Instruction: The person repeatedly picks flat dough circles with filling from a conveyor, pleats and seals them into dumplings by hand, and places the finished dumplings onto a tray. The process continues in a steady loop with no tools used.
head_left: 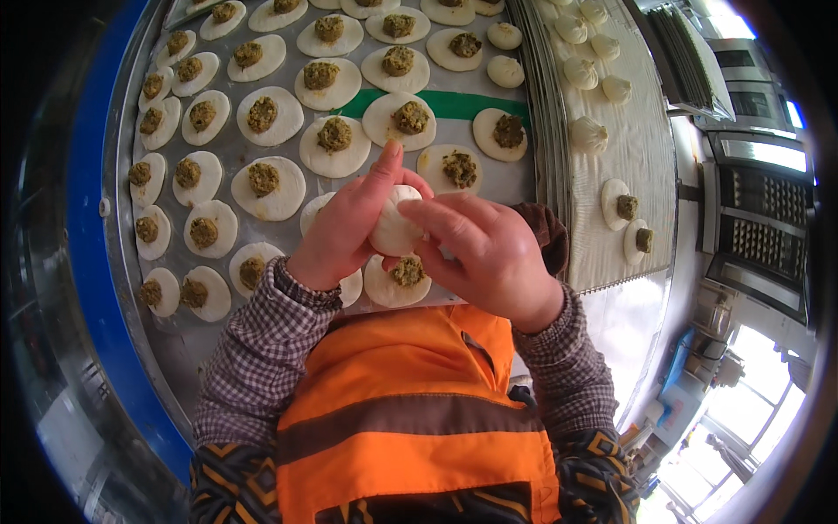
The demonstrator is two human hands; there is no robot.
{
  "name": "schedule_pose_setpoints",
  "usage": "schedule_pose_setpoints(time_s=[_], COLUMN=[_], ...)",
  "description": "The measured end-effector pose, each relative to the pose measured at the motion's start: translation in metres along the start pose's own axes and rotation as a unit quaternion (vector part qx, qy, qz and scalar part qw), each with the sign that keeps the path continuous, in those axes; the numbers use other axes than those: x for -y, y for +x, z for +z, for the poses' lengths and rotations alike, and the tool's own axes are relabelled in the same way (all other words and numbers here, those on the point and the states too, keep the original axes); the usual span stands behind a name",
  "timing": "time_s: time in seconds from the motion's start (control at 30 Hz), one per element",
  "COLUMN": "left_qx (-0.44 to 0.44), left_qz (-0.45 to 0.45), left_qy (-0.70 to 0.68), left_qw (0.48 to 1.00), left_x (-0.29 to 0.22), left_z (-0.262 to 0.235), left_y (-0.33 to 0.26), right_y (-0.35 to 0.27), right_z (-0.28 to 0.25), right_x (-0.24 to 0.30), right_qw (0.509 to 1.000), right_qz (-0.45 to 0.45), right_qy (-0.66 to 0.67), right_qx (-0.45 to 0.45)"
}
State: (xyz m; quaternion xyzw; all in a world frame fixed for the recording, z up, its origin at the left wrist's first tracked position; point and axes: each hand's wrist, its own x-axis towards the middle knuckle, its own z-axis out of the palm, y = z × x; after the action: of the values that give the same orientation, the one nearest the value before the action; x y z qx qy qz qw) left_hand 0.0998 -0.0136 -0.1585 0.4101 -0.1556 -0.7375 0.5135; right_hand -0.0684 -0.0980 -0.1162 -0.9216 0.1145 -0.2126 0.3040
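Observation:
In front of my apron, my left hand (345, 225) is cupped around a round, white dough bun (397, 229), its thumb pointing up beside it. The fingers of my right hand (496, 251) press on the bun's top and right side. Whether filling shows inside the bun is hidden by my fingers. Under and beyond my hands, many flat dough rounds (288, 194) lie in rows, each topped with a lump of brownish-green filling (263, 180). One filled round (393, 292) lies just below my hands, partly covered by them.
The rounds rest on a metal table (511, 194) with a blue side edge (87, 175) and a green strip (463, 105). At the right, a cloth-lined tray (624, 262) carries several pleated buns (589, 135) and two filled rounds. A dark brown cloth (548, 236) lies by my right wrist.

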Motion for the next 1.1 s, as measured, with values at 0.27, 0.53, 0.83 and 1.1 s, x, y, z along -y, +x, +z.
schedule_pose_setpoints(time_s=[0.27,0.53,0.83,1.1], left_qx=[-0.079,0.025,-0.027,-0.106], left_qz=[0.086,0.122,0.157,0.114], left_qy=[-0.03,-0.142,-0.147,-0.177], left_qw=[0.993,0.982,0.976,0.972], left_x=[0.019,0.02,0.024,0.024], left_z=[0.014,-0.011,-0.018,-0.02], left_y=[0.011,0.02,0.004,0.004], right_y=[0.0,-0.002,-0.019,-0.027], right_z=[0.004,-0.004,-0.008,0.019], right_x=[-0.016,-0.005,-0.05,-0.103], right_qw=[1.0,0.926,0.948,0.937], right_qz=[-0.002,0.223,0.295,0.282], right_qy=[0.015,0.253,-0.078,-0.204], right_qx=[-0.013,-0.17,-0.093,0.029])
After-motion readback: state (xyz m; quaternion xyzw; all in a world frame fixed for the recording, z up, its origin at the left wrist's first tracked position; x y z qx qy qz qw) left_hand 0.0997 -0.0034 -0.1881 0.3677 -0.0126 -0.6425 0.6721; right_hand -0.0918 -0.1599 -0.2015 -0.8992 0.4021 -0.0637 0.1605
